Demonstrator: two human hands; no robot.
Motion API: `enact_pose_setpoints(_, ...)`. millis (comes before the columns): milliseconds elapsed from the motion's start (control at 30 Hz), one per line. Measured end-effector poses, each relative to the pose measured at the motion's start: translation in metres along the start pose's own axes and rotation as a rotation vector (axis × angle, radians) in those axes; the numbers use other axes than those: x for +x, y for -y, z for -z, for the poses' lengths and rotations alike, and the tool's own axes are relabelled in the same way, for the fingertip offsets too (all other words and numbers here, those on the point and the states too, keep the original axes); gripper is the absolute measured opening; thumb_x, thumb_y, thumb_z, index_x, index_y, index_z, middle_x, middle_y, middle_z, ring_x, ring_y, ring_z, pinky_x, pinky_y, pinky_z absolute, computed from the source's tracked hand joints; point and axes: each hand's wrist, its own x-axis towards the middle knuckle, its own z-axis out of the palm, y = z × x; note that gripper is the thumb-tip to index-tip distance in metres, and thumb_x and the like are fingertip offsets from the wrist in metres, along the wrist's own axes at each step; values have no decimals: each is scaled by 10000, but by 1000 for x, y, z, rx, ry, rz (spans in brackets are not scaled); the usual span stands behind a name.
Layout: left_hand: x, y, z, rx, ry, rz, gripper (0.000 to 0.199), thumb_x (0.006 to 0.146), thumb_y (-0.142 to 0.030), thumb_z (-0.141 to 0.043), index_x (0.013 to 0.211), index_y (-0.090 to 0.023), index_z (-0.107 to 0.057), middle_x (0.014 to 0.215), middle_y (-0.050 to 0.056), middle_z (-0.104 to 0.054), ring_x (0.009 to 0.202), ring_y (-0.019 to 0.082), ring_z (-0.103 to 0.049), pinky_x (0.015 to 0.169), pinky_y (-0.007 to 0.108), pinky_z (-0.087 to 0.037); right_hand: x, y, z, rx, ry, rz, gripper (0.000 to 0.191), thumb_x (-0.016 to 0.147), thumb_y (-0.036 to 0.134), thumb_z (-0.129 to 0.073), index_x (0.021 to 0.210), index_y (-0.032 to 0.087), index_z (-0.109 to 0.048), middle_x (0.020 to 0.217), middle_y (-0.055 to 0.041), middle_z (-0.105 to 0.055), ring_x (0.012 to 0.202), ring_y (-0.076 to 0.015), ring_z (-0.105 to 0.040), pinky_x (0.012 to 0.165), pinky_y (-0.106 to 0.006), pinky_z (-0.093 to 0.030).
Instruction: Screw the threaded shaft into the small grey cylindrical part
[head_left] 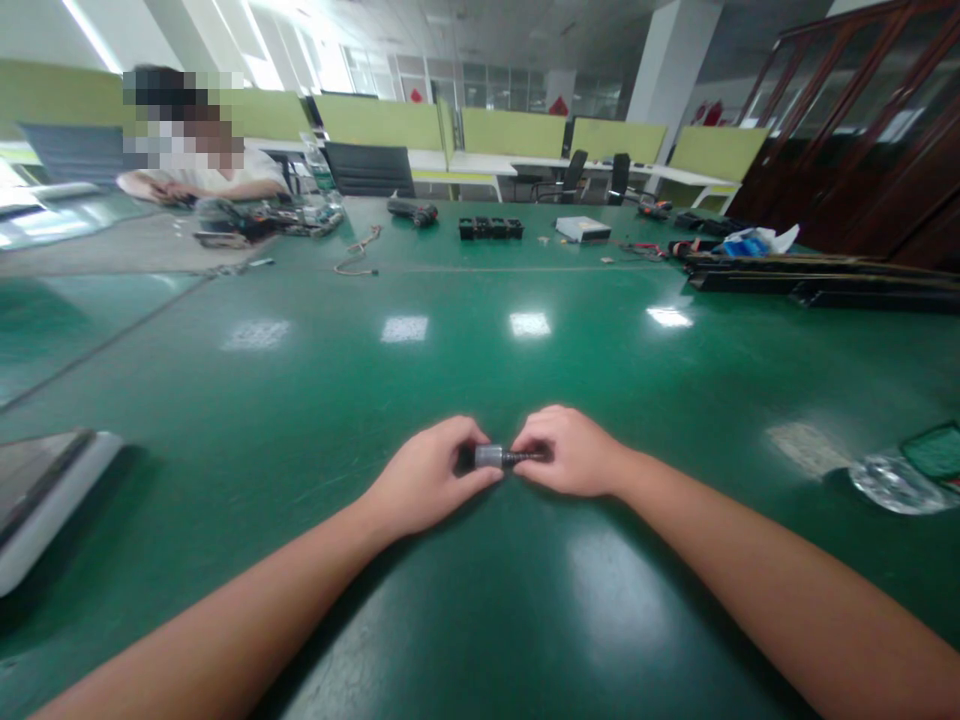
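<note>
Just above the green tabletop point(465, 380), close in front of me, is a small grey cylinder point(489, 457) with a thin dark ridged shaft point(525, 456) in line with it. My left hand point(427, 475) grips the cylinder between thumb and fingers. On the other side, my right hand point(574, 452) pinches the shaft, its fingertips covering part of it. The piece lies level, pointing left to right. I cannot tell whether the cylinder and shaft are one part or two.
Across the table sits a person point(217, 165) with hands near dark parts. Along the far side lie a cord point(358, 255), a black block point(490, 228), a silver box point(583, 230) and black bars point(817, 275). A clear plastic bottle point(900, 480) lies right; a pale-edged object point(64, 500), left.
</note>
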Motion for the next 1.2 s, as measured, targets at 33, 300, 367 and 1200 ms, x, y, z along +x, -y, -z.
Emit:
enact_pose_setpoints(33, 0, 0, 0, -2, 0, 1, 262, 837, -439, -679, 948, -203, -659, 758, -5, -611, 674, 171, -556, 677, 288, -432, 0, 0, 0, -1, 1, -5, 80, 806, 239, -725, 861, 182, -728, 762, -7, -693, 721, -148, -607, 758, -290, -424)
enact_pose_setpoints(300, 0, 1, 0, -9, -8, 2, 269, 829, -447, -679, 944, -204, -657, 745, -6, -607, 685, 175, -559, 683, 291, -437, -1, -1, 1, -17, -4, -7, 77, 804, 253, -731, 832, 185, -710, 764, -8, -699, 734, -157, -616, 801, -311, -427)
enact_pose_setpoints(367, 0, 1, -1, -8, -9, 2, 269, 829, -449, -677, 945, -207, -657, 741, -8, -604, 685, 176, -560, 681, 290, -436, -2, -1, 1, -19, 0, -8, 74, 803, 250, -729, 832, 185, -709, 766, -8, -701, 736, -158, -618, 811, -315, -427)
enact_pose_setpoints(1200, 1, 0, 1, -5, -17, 7, 236, 847, -413, -665, 958, -205, -657, 746, -5, -595, 684, 176, -554, 689, 292, -441, -4, -7, 5, -32, -7, -33, 62, 780, 226, -738, 790, 180, -697, 728, 0, -675, 698, -147, -587, 773, -300, -430)
